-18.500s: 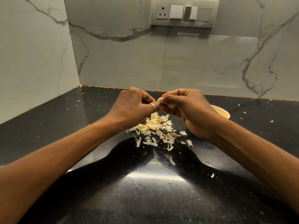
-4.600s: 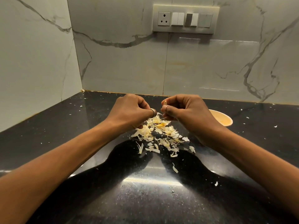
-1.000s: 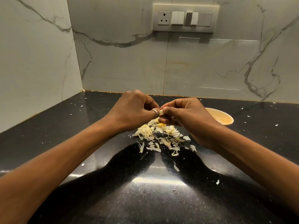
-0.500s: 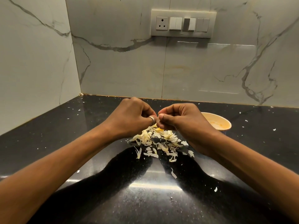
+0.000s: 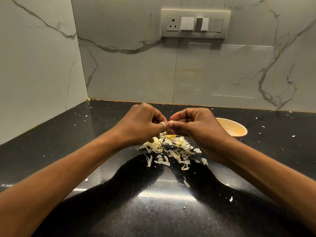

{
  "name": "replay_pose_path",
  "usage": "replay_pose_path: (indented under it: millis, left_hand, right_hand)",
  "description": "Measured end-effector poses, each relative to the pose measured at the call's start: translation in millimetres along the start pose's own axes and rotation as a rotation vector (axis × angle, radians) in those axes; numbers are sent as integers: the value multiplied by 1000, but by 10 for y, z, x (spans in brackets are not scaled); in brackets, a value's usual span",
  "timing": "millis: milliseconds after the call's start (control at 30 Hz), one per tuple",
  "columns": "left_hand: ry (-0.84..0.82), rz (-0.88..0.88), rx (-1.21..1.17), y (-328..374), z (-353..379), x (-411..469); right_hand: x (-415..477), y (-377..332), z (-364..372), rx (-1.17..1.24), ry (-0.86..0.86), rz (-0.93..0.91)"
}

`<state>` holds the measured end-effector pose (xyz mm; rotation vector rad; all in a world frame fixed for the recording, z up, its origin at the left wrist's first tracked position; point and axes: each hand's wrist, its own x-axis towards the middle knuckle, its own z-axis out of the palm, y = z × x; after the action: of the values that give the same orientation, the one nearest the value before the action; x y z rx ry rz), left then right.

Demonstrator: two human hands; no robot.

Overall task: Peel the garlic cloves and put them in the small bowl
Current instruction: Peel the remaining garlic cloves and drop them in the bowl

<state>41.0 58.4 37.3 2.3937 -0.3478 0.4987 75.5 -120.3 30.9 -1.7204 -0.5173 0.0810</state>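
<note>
Sliver of pale garlic clove [image 5: 170, 120] is all that shows, caught where the two hands meet above the middle of the counter [image 5: 68, 134]; the rest of it is hidden by the fingers, so I cannot tell how much skin is on it. The left hand [image 5: 143, 124] is closed into a loose fist, knuckles up, its fingers curled in toward the clove and a silver ring [image 5: 163, 126] on the finger nearest the meeting point. The right hand [image 5: 193, 127] is curled the same way, thumb tip pressed against the left hand's fingertips and forefinger bent over the top, so both hands pinch the clove between them, held clear of the counter. The left forearm comes in from about 8 o'clock and the right from about 4 o'clock.

Directly under the hands lies a loose heap of peels [image 5: 171, 149], cream and pale yellow flakes, with a yellower curved piece [image 5: 170, 136] at its 12 o'clock edge, just below the fingers; whether that is peel or clove is unclear. A few flakes trail off toward 6 o'clock. The small bowl [image 5: 239, 129], light orange, stands on the counter at about 2 o'clock from the heap, partly behind the right wrist, with pale bits in its bottom too blurred to name. White specks dot the black counter. On the marble wall [image 5: 136, 69] at 12 o'clock hangs a switch panel [image 5: 195, 23].
</note>
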Motion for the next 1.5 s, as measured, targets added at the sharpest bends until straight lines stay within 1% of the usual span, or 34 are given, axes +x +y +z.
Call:
replay_pose_path:
  millis: [300, 533, 633, 800, 1033, 1500]
  left_hand:
    - [2, -1, 20, -13, 33, -13]
    - [1, -15, 25, -2, 33, -23]
    - [-11, -56, -17, 15, 26, -27]
    - [-39, -135, -119, 25, -3, -17]
    - [-75, -222, -287, 35, -24, -12]
    - [-104, -226, -297, 51, -29, -12]
  right_hand:
    - [-15, -7, 1, -23, 7, -22]
    - [-9, 8, 13, 26, -12, -10]
    - [-8, -2, 27, 67, -23, 14]
    - [-12, -12, 51, 208, -48, 82]
    - [-19, -37, 35, 253, -21, 103]
    - [-32, -57, 29, 199, -36, 86]
